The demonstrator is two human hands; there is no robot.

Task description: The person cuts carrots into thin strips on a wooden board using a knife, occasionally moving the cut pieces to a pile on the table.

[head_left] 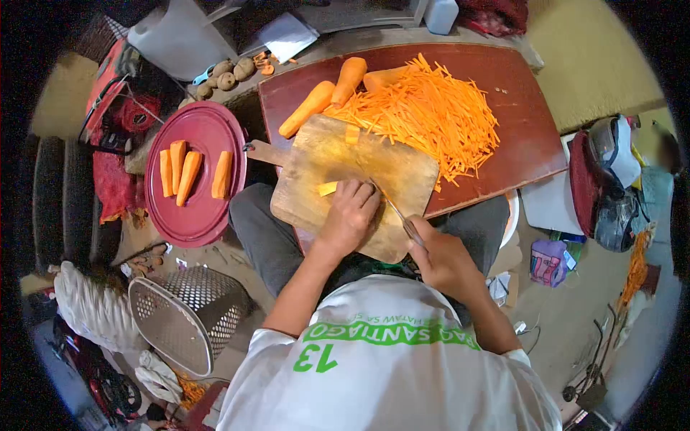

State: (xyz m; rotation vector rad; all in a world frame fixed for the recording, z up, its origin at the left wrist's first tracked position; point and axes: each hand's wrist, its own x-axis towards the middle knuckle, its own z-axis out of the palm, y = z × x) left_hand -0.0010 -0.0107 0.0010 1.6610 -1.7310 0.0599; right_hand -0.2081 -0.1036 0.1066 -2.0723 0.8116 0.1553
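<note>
A wooden cutting board (305, 205) lies across my lap, its far end resting on the red table. My left hand (351, 213) is pressed down on the board with its fingers curled. Out from under those fingers sticks a piece of carrot (328, 188); the rest of it is hidden. My right hand (444, 260) grips the handle of a knife (392, 207), whose blade slants over the board just right of my left fingertips. Another small carrot piece (352, 134) lies near the board's far edge. Beyond it spreads a big heap of carrot strips (438, 115).
Whole peeled carrots (309, 109) lie on the red table (528, 122), left of the heap. More carrots (189, 176) sit on a round red lid (205, 228) at left. A white perforated basket (172, 327) lies tipped on the floor. Brown tubers (226, 80) rest at the back left.
</note>
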